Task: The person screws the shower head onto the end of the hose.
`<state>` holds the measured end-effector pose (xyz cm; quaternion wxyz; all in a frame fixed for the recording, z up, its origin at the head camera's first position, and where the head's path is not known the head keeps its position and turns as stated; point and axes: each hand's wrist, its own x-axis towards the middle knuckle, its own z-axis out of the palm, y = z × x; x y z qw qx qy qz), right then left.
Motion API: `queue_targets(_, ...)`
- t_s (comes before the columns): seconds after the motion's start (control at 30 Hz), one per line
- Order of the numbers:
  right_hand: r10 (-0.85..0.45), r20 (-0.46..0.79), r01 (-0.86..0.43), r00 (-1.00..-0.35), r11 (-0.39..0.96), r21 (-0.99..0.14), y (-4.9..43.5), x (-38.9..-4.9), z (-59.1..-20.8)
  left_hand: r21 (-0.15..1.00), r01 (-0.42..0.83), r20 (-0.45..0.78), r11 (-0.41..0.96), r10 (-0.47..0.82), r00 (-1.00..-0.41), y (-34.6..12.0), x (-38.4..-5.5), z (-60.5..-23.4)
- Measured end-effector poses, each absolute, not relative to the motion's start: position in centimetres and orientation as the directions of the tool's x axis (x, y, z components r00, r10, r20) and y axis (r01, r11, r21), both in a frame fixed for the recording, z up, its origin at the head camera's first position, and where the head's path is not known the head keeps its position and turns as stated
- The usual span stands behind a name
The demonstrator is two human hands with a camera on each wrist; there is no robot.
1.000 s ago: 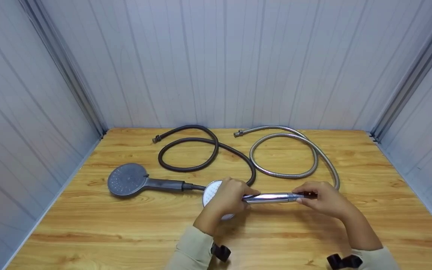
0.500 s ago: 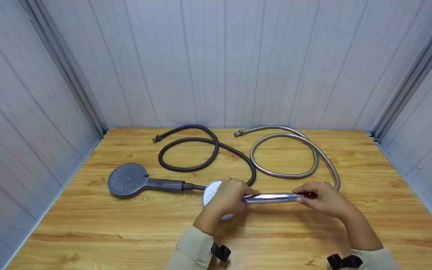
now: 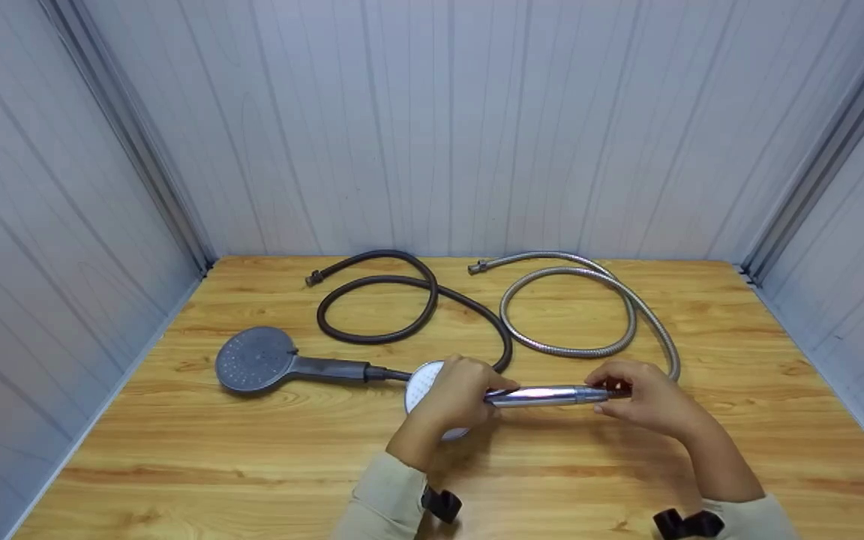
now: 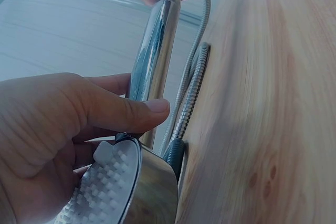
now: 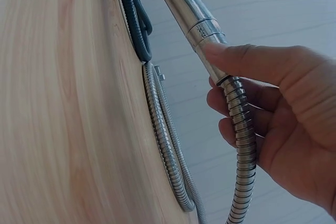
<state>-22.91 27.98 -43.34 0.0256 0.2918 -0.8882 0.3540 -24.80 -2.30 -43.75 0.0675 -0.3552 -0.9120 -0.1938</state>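
Note:
My left hand (image 3: 458, 394) grips a chrome hand shower (image 3: 533, 396) near its neck, thumb across the handle. Its round head with white nozzles (image 4: 105, 187) faces my left palm and is partly covered by that hand. At the other end of the handle, my right hand (image 3: 646, 396) has its thumb on the metal connector (image 5: 210, 59) of the silver shower hose (image 5: 244, 150). The fingers curl behind the hose just below that connector. Both hands keep the shower raised over the wooden table (image 3: 252, 480).
A grey hand shower (image 3: 256, 360) lies at the left, joined to a dark hose (image 3: 372, 339) looped behind it. The silver hose's far part (image 3: 571, 351) loops at the back right, its end fitting (image 3: 477, 267) free. Panelled walls (image 3: 432, 127) enclose the table.
The right hand's thumb and forefinger have parted slightly around the connector, showing more of it. My left hand and the shower have not moved.

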Motion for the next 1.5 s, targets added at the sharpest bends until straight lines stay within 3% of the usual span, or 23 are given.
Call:
queue_targets(1.17, -0.506, 0.216, -0.521, -0.835, 0.600, -0.608, 27.96, -22.92, -43.23, 0.283, 0.696, 0.290, 0.660, 0.633, -0.718, -2.38, -24.73, -43.80)
queue_targets(1.5, -0.539, 0.266, -0.571, -0.799, 0.545, -0.613, 28.15, -23.03, -43.39, 0.287, 0.690, 0.294, 0.664, 0.624, -0.724, -2.40, -24.62, -43.75)
